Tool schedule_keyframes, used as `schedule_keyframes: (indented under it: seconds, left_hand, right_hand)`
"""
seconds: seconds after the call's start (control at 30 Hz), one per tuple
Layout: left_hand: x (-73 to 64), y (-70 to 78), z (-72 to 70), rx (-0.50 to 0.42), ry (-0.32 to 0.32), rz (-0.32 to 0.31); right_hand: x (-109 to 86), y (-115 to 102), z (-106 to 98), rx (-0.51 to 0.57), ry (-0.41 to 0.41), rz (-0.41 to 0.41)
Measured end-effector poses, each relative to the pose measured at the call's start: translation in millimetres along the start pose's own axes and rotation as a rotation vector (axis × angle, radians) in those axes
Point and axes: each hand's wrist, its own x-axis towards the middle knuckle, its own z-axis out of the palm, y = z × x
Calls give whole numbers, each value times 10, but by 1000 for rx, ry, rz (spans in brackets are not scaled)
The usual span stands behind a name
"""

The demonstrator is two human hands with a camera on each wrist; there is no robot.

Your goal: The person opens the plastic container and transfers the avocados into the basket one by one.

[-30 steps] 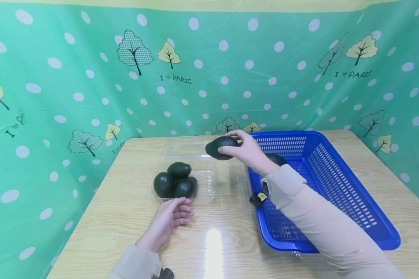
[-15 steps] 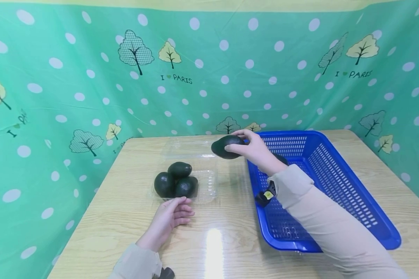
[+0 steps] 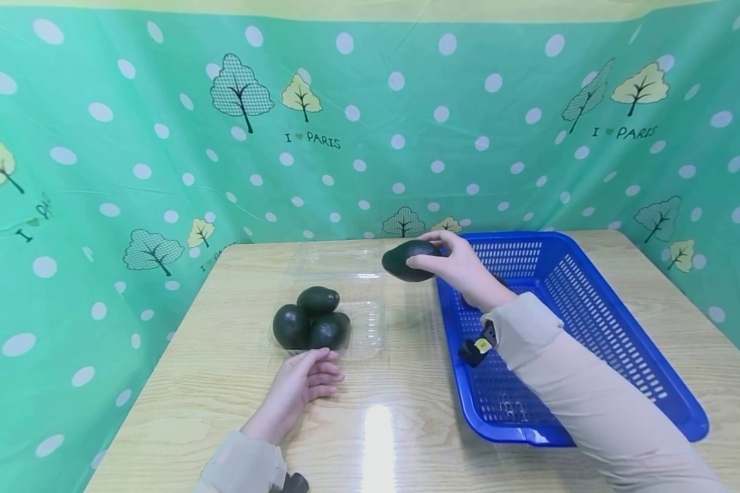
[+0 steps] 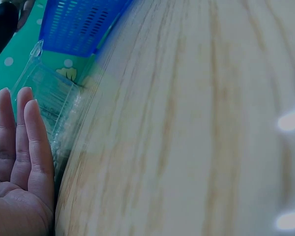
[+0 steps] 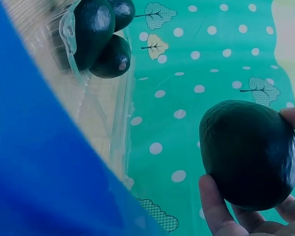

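Note:
My right hand [image 3: 465, 270] grips a dark avocado [image 3: 403, 261] in the air, just left of the blue basket's upper left edge; in the right wrist view the thumb and fingers surround this avocado [image 5: 248, 157]. Three more avocados [image 3: 328, 331] sit bunched at the left of a clear plastic container [image 3: 368, 329], whose lid lies open toward the back. My left hand [image 3: 299, 383] rests at the container's front edge, fingers loosely extended and holding nothing. The left wrist view shows those fingers [image 4: 38, 142] nearly straight beside the clear plastic wall.
A blue perforated basket [image 3: 506, 434] stands on the right of the wooden table [image 3: 185, 390]. Behind my right wrist, a dark object in it [image 3: 501, 281] is mostly hidden. A green dotted curtain [image 3: 358, 137] surrounds the table's back and sides.
My right hand has moved to the right with the avocado, closer to the basket. The left hand and the three avocados in the container have stayed put.

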Motion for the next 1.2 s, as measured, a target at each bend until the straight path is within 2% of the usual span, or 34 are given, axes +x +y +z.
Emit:
schedule_keyframes:
  seconds: [0.77, 1.2]
  left_hand:
    - [10, -16, 25, 8, 28, -6]
    - [2, -2, 25, 11, 23, -8]
  right_hand:
    - [-89, 197, -286, 1, 20, 40]
    - [-162, 288, -429, 9, 19, 53]
